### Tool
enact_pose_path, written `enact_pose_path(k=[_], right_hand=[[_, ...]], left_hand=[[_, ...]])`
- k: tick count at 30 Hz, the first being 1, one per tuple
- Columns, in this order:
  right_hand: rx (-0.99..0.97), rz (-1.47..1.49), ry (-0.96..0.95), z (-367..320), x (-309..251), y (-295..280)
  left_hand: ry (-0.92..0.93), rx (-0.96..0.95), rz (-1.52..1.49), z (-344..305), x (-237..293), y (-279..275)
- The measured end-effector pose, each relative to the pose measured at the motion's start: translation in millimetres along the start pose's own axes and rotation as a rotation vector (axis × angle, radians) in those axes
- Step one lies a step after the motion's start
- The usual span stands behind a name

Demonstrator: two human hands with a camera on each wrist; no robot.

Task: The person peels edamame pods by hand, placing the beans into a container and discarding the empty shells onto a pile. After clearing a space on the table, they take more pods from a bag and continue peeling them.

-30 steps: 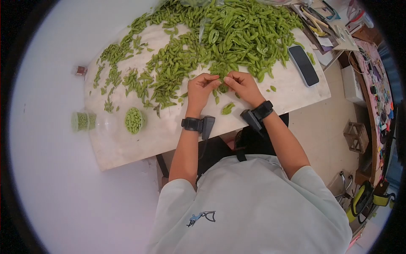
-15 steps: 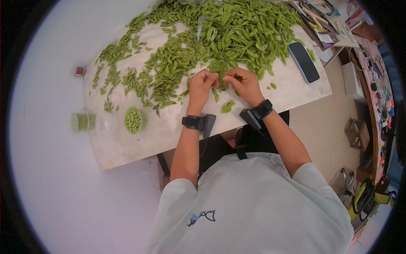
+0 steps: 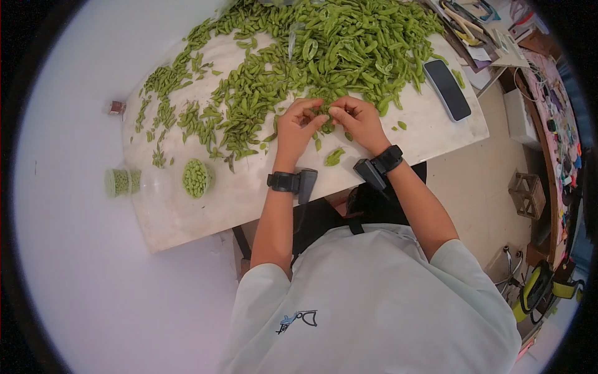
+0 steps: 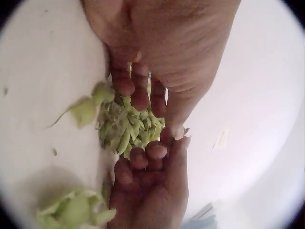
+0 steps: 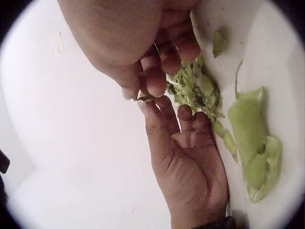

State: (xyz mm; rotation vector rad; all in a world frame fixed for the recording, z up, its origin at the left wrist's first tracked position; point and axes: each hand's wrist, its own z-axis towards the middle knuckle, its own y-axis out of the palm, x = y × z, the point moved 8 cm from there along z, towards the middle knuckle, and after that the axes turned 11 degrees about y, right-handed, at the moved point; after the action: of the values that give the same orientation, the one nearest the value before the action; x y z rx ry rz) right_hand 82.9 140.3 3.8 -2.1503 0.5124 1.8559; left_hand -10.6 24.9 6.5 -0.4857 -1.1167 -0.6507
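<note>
My left hand (image 3: 295, 129) and right hand (image 3: 364, 126) meet at the near edge of a heap of green bean pods (image 3: 367, 53). Between the thumbs and fingertips they pinch a small green bean pod (image 5: 144, 98), mostly covered by the fingers. In the right wrist view, the left thumb tip reaches up to it from below while the right thumb and forefinger hold it from above. The remaining fingers of both hands curve loosely. Split pods (image 3: 334, 156) lie on the table between the wrists.
Left on the white table (image 3: 180, 221) stands a tub of shelled beans (image 3: 196, 178); a second clear tub (image 3: 118, 181) is farther left. Looser pods (image 3: 246, 106) spread leftward from the heap. A phone (image 3: 447, 90) lies at right, near tools (image 3: 464, 28).
Half a second ago the left fingers were drawn in more; now the left forefinger and thumb reach out toward the right fingertips. The right hand stays almost in place.
</note>
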Motion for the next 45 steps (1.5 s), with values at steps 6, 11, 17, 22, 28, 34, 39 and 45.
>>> enact_pose_path(k=[6,11,17,22,28,34,39,45], right_hand=[[0.009,-0.066,-0.056,3.6,4.9,-1.5],[0.014,-0.015,-0.014,3.1,6.9,-1.6],[0.001,0.013,-0.010,2.1,4.3,-1.2],[0.032,0.001,-0.043,5.0,8.3,-2.6],[0.101,-0.172,-0.104,20.0,-19.9,-12.5],[0.126,0.058,0.082,33.3,-42.0,-21.1],[-0.013,-0.077,0.038,19.1,-6.1,3.4],[0.001,0.047,0.003,14.3,5.4,-8.0]], left_hand=[[-0.112,0.019,0.016,-4.6,-17.5,-6.4],[-0.066,0.048,0.000,-3.2,-13.6,-3.4],[-0.078,0.039,-0.004,-5.5,-14.6,-3.1],[-0.042,0.076,-0.009,-3.3,-5.2,-6.1],[-0.016,0.198,-0.174,-3.4,-5.6,-17.1],[-0.004,0.119,-0.127,-4.5,-2.1,-11.5],[0.031,0.147,-0.160,-5.0,4.0,-16.4],[0.041,0.138,0.223,-11.1,12.4,-51.7]])
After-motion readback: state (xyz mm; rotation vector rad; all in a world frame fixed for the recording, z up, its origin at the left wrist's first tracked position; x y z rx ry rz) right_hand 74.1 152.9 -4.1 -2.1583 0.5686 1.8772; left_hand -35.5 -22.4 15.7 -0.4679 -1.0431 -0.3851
